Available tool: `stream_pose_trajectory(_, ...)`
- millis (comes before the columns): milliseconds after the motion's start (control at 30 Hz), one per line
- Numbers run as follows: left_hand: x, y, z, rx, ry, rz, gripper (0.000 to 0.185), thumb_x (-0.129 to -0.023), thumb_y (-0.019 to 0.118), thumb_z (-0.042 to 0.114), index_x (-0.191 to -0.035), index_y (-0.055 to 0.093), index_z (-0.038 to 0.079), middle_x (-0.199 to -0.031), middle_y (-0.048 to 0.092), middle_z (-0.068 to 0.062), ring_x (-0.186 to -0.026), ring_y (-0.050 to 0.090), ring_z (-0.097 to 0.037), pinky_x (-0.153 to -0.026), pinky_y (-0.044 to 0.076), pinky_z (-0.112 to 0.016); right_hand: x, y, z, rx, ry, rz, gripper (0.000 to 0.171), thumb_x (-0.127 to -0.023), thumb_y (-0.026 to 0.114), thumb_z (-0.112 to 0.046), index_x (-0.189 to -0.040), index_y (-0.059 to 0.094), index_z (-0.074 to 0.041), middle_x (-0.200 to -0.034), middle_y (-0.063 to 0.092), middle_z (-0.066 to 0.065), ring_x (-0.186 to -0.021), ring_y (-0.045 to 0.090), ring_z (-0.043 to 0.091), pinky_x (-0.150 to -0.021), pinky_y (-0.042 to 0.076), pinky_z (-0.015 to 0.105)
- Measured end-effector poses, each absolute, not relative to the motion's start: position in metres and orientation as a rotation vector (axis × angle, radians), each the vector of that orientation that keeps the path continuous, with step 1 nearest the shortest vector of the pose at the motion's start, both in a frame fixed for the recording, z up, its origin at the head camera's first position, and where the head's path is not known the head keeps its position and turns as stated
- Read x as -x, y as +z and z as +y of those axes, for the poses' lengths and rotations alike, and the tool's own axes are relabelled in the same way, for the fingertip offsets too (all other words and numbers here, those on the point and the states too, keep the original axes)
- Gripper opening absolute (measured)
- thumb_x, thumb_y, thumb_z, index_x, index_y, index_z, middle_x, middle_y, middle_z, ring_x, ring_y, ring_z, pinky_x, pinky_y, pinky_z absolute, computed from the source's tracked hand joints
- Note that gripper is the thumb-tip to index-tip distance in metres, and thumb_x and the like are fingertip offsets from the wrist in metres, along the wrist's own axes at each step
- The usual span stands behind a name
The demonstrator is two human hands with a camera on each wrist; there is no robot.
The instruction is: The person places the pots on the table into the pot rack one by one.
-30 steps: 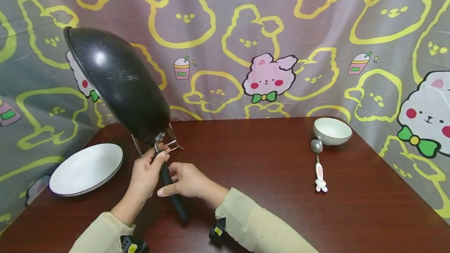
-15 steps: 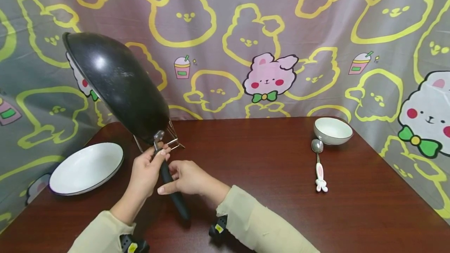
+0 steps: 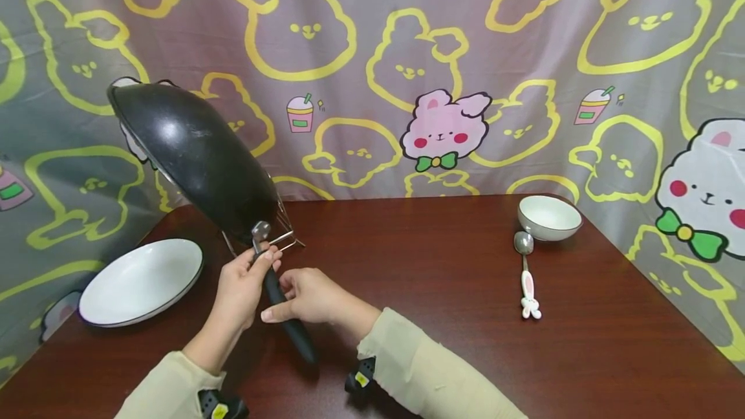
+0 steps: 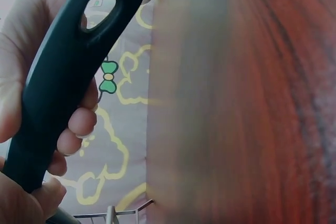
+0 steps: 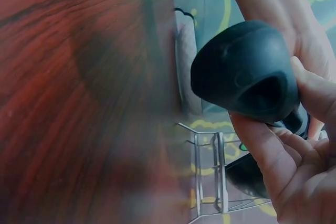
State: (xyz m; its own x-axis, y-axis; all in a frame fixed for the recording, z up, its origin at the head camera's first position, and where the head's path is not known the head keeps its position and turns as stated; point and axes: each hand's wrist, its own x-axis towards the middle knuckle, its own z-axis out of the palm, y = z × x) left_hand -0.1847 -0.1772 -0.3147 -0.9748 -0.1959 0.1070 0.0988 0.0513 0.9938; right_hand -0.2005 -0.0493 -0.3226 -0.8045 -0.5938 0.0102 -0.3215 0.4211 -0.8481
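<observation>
A black wok (image 3: 198,154) is held up on the left, tilted so its dark outer side faces me and its inside is hidden. My left hand (image 3: 244,283) pinches the black handle (image 3: 298,335) close to its metal joint. Lower on the same handle is my right hand (image 3: 314,296), its thumb in front and its fingers behind. In the left wrist view, fingers wrap the handle (image 4: 58,87) below its hanging hole. The right wrist view looks at the handle's end (image 5: 236,66), with right-hand fingers (image 5: 268,156) around it.
A wire rack (image 3: 285,236) stands behind the wok, partly covered by it. To the left lies a white dish (image 3: 140,280) with a dark rim. A white bowl (image 3: 550,217) and a rabbit-handled spoon (image 3: 528,283) are on the right of the brown table (image 3: 419,277).
The wok's upper rim has come down, tipping the pan lower toward the rack. Both hands keep their places on the handle, whose lower end has swung slightly right.
</observation>
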Motion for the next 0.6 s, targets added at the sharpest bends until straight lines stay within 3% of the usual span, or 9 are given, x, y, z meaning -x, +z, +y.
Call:
stream_pose_trajectory(267,0.188,-0.32,-0.181,-0.113,-2.042,-2.118,0.044,-0.097,0.044,0.011,-0.133,0.036,-0.013,-0.133,0.043,-0.031,-0.086,0.059,0.008,-0.091,0.044,-0.026,0.202,-0.325,-0.052,0.773,-1.322,2.404,0.027,-0.073,0.079,-0.02,-0.084,0.059,-0.005,-0.056,0.056,-0.004,-0.049,0.048,0.004,-0.047,0.039,0.017)
stream_pose_trajectory(600,0.196,-0.323,-0.184,-0.129,-2.048,-2.102,0.042,-0.097,0.043,0.01,-0.132,0.037,-0.013,-0.13,0.045,-0.027,-0.087,0.059,0.008,-0.088,0.047,-0.019,0.207,-0.33,-0.058,0.74,-1.314,2.439,0.028,-0.072,0.079,-0.021,-0.084,0.059,-0.005,-0.058,0.056,-0.003,-0.051,0.049,0.005,-0.047,0.039,0.018)
